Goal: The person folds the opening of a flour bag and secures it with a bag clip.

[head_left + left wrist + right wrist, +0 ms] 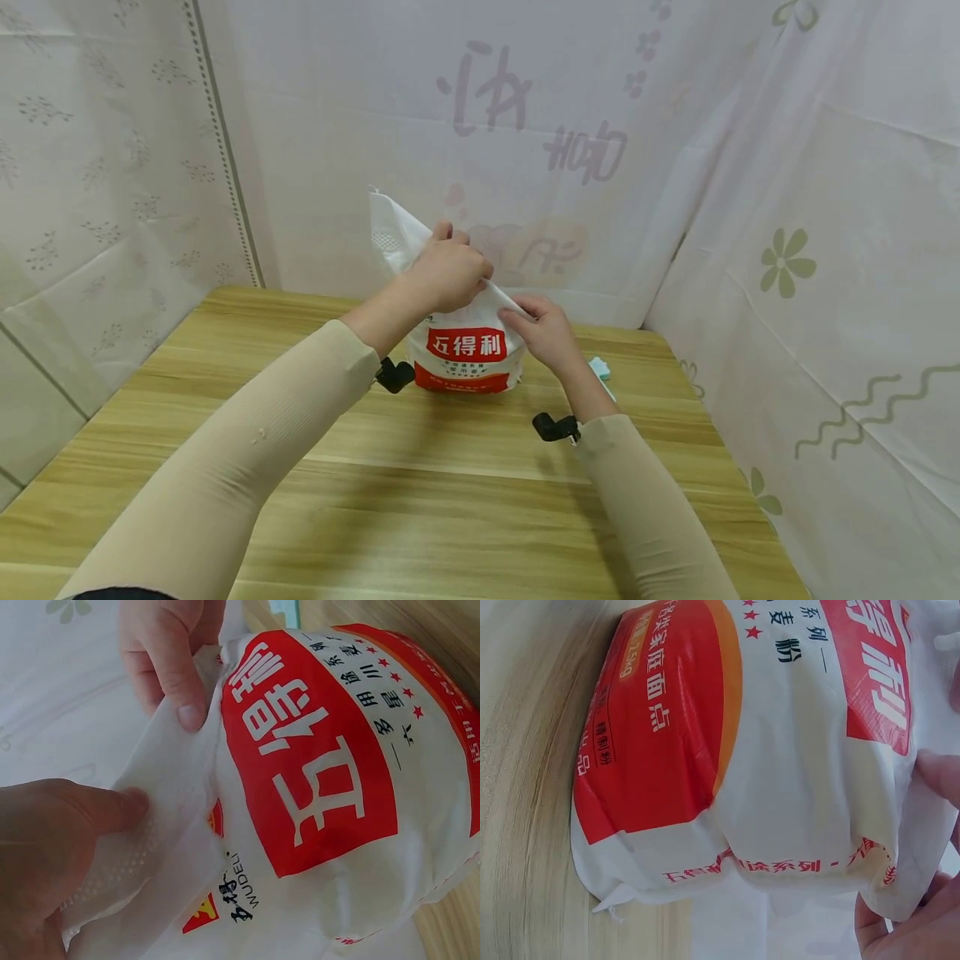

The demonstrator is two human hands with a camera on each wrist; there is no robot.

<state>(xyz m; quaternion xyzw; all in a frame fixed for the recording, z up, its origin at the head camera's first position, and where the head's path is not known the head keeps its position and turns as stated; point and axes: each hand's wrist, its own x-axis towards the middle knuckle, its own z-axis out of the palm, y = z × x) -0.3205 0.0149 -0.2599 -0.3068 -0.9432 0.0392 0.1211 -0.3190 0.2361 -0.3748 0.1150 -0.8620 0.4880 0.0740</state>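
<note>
A white and red flour bag (468,346) stands upright on the wooden table, its slack top folded over along a slanting edge. My left hand (450,271) pinches the folded top near its middle, and a loose white corner rises to the left beyond it. Lower along the same fold, my right hand (543,329) grips the right end between thumb and fingers. Seen from the left wrist, the thumb of the left hand (52,832) presses on the white cloth. In the right wrist view, the right hand (922,922) holds the bag's upper corner.
A small light blue object (600,369) lies on the wooden table (405,500), partly hidden behind the right forearm. Patterned white curtains (337,150) hang behind the table and along both sides. Black wrist cameras (555,427) sit at both cuffs.
</note>
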